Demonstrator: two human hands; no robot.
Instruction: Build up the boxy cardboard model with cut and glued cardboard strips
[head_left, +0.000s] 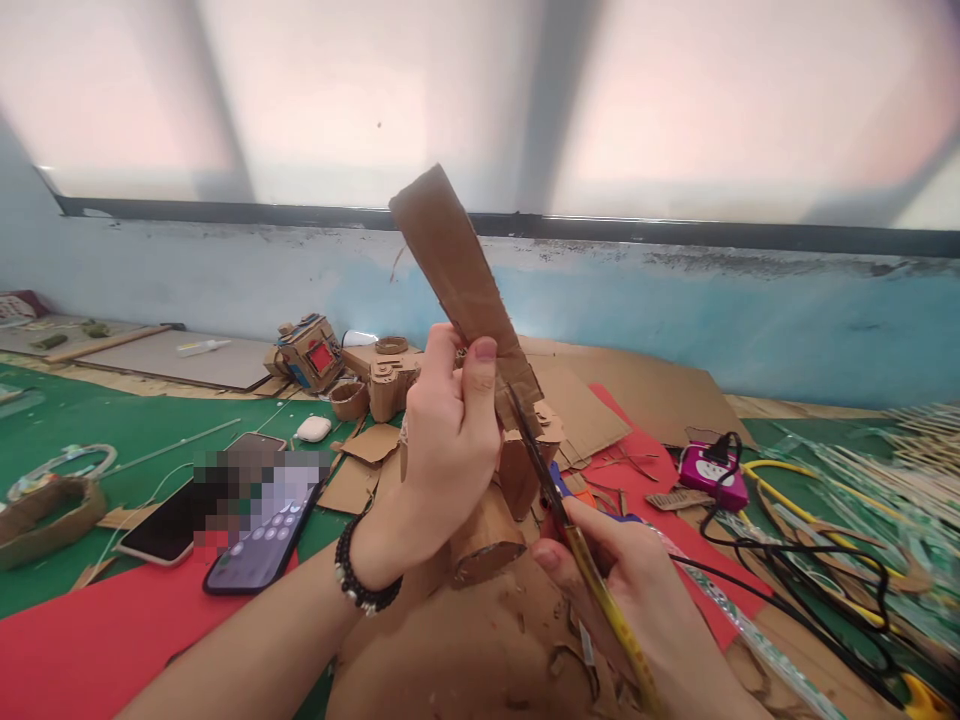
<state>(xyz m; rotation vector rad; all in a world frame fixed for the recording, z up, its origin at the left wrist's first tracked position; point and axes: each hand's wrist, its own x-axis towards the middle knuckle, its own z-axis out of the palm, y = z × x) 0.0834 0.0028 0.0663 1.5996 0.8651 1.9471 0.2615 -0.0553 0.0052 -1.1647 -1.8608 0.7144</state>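
Observation:
My left hand (454,440), with a dark beaded bracelet (367,570) at the wrist, pinches a strip of brown cardboard (469,270) between thumb and fingers. The strip is raised and leans to the left. My right hand (622,580) grips what look like scissors (555,500), with dark blades and a yellowish handle, seen nearly edge-on. Their tip lies against the lower end of the strip, just right of my left thumb. Below my hands is a rolled cardboard tube (487,550), partly hidden.
Cardboard models, among them a camera shape (391,385) and a box (311,355), stand behind. Two phones (266,530) lie left, beside a white earbud case (313,429). To the right are a purple power block (712,475), black cables (810,550) and red paper (637,460).

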